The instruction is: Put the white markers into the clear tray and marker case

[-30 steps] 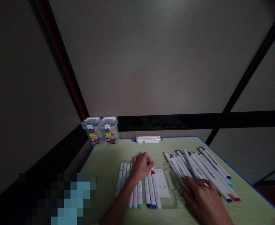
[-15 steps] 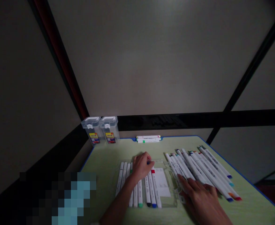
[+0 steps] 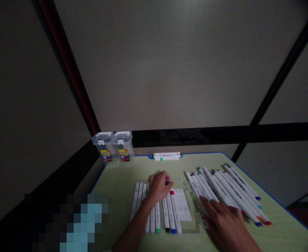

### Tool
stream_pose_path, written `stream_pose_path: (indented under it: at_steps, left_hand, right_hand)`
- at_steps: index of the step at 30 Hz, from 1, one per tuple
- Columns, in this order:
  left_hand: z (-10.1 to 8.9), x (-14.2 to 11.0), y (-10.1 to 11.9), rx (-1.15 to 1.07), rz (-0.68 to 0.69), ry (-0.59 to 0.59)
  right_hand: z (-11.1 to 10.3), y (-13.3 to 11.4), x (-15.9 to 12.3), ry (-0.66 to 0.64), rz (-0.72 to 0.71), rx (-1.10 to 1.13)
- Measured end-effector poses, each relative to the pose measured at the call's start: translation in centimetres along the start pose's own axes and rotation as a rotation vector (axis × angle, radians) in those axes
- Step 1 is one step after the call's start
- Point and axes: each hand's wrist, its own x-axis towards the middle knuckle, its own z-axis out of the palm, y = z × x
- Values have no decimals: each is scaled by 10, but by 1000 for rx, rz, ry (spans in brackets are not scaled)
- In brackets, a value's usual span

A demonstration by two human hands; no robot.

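Observation:
Several white markers [image 3: 158, 215] lie side by side in a clear plastic tray [image 3: 195, 230], with green, black and blue ends toward me. My left hand [image 3: 159, 187] rests over the far ends of this row, its fingers curled. A dark blue end shows by its thumb; what the fingers grip is hidden. To the right, a loose pile of white markers [image 3: 229, 187] lies fanned out. My right hand [image 3: 223, 218] is on the near ends of the pile's left markers, fingers bent around them, with the thumb side by the tray's right edge. The fingertips are partly hidden.
Two lidded clear containers [image 3: 125, 145] with yellow labels stand at the table's back left corner. A few markers [image 3: 167, 156] lie in a slot along the back edge. A white paper insert [image 3: 182, 206] shows in the tray's right part. A wall rises behind the table [image 3: 140, 169].
In the pile, a marker that lay slanted across others now lies more in line with them. My right hand has shifted slightly left. My left hand has stayed in place.

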Motion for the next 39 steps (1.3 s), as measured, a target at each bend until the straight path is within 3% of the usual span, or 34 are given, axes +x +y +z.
stream_pose_path:
  at_steps: [11,15,20,32,39]
  left_hand:
    - [6,20,-16,-66,47,-65]
    - [-7,27,-8,-25,70,-29]
    - [-18,36,6,94,73,63]
    - [3,43,-13,302,10,177]
    - [8,48,-19,343,-6,96]
  right_hand:
    - [13,16,-3,47,-128,-21]
    - [14,14,-4,57,-96,15]
    - [15,13,-5,-20,-62,45]
    - [16,16,-6,-45,-99,25]
    - [12,14,-5,-37,-82,36]
